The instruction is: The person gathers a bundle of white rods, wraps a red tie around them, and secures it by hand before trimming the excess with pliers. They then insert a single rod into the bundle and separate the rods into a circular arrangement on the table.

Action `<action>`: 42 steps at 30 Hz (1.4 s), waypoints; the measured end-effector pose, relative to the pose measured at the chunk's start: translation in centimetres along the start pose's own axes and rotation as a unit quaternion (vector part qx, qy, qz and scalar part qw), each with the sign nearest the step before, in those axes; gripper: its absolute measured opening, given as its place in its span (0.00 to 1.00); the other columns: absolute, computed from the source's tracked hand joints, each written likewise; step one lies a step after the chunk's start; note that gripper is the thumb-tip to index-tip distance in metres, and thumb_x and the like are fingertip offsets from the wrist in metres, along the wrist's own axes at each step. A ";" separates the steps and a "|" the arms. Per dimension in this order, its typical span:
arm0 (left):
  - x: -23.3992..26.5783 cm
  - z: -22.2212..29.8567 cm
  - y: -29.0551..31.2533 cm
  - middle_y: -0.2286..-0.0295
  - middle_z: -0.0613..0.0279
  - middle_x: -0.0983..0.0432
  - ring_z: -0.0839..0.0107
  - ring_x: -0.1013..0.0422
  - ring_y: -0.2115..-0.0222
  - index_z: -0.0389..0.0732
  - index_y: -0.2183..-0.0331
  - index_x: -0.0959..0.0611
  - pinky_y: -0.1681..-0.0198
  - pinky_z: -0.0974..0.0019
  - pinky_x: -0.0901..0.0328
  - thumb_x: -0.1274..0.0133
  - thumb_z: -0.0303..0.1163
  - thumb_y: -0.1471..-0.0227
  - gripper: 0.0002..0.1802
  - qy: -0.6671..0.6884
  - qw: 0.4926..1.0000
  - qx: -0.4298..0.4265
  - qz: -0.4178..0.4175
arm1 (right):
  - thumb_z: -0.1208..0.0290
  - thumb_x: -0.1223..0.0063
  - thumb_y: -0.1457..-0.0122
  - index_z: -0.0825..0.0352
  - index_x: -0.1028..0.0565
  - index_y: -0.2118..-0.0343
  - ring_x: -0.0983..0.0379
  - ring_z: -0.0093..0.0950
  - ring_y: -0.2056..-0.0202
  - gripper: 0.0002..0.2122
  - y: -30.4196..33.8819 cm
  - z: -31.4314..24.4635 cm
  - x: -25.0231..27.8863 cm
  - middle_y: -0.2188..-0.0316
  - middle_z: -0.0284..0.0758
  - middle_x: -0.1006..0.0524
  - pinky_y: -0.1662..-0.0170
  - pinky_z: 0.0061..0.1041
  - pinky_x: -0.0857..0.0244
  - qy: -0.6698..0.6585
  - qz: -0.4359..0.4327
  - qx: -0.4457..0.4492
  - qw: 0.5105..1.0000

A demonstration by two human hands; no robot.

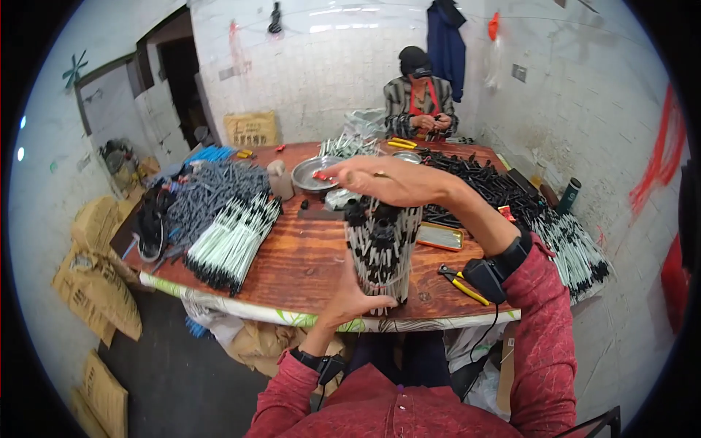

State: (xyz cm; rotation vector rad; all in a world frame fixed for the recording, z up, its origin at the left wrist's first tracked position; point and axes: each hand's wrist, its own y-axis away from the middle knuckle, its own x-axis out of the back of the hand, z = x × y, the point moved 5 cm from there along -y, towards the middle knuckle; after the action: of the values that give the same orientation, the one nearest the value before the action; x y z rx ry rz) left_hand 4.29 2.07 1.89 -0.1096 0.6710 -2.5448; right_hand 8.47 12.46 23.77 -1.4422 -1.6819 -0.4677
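A thick bundle of white rods with black ends point(385, 252) stands upright on the table near its front edge. Around its lower left side curves my left hand point(349, 299), the thumb stretched across the front and the other fingers hidden behind the rods. My right hand point(398, 179) is held flat over the top of the bundle, its fingers straight and pointing left. Whether its palm touches the rod ends cannot be made out. Right of the bundle lie yellow-handled pliers point(465, 285) and a shallow orange-rimmed tray point(440, 236).
More white rods point(232, 244) lie left, beside a heap of grey parts point(219, 190). A metal bowl point(303, 175) stands behind. Black parts point(467, 171) and further rods point(573, 252) cover the right. Across the wooden table point(307, 252) sits a co-worker point(420, 98). Paper sacks point(98, 285) stand at left.
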 end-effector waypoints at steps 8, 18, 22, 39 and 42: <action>3.0 -1.1 0.2 0.48 0.53 0.26 0.65 0.30 0.47 0.34 0.39 0.32 0.40 0.60 0.37 0.27 0.35 0.59 0.48 -0.047 0.993 -0.016 0.109 | 0.51 0.60 0.26 0.68 0.23 0.45 0.29 0.27 0.46 0.24 2.1 -1.4 3.6 0.47 0.34 0.23 0.42 0.30 0.35 -0.022 0.251 0.066 0.965; 20.7 1.4 -2.0 0.49 0.45 0.24 0.62 0.26 0.49 0.31 0.41 0.30 0.44 0.60 0.33 0.31 0.45 0.52 0.44 -0.285 0.930 0.177 0.149 | 0.56 0.53 0.29 0.69 0.19 0.57 0.26 0.22 0.56 0.19 7.8 9.0 -1.8 0.59 0.32 0.20 0.50 0.25 0.33 -0.116 0.295 -0.135 0.939; 22.5 -0.5 -2.9 0.46 0.41 0.27 0.53 0.28 0.46 0.34 0.38 0.32 0.42 0.58 0.34 0.32 0.49 0.52 0.48 -0.566 0.800 0.188 0.069 | 0.64 0.50 0.33 0.70 0.19 0.57 0.26 0.21 0.60 0.14 9.1 14.0 -6.6 0.64 0.31 0.20 0.55 0.24 0.30 -0.144 0.242 -0.169 0.944; 28.8 -2.3 -4.2 0.52 0.48 0.20 0.61 0.24 0.53 0.36 0.41 0.25 0.48 0.62 0.32 0.41 0.38 0.44 0.32 -0.412 0.879 0.240 0.030 | 0.72 0.44 0.40 0.67 0.25 0.55 0.25 0.45 0.57 0.11 1.9 14.8 -21.2 0.54 0.41 0.23 0.56 0.40 0.29 0.050 0.210 -0.090 0.972; 29.2 -1.7 -3.5 0.52 0.49 0.21 0.65 0.26 0.53 0.33 0.40 0.26 0.47 0.64 0.33 0.44 0.36 0.42 0.30 -0.382 0.887 0.259 0.020 | 0.71 0.43 0.40 0.66 0.25 0.58 0.24 0.45 0.56 0.09 1.3 16.1 -24.8 0.53 0.41 0.23 0.57 0.41 0.29 0.125 0.149 -0.096 0.976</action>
State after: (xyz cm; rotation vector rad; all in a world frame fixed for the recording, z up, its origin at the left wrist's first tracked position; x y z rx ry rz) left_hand -23.08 -8.81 0.64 -0.8386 -0.3075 -2.2650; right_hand 3.32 9.49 -5.22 -1.6666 -1.2239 -0.6262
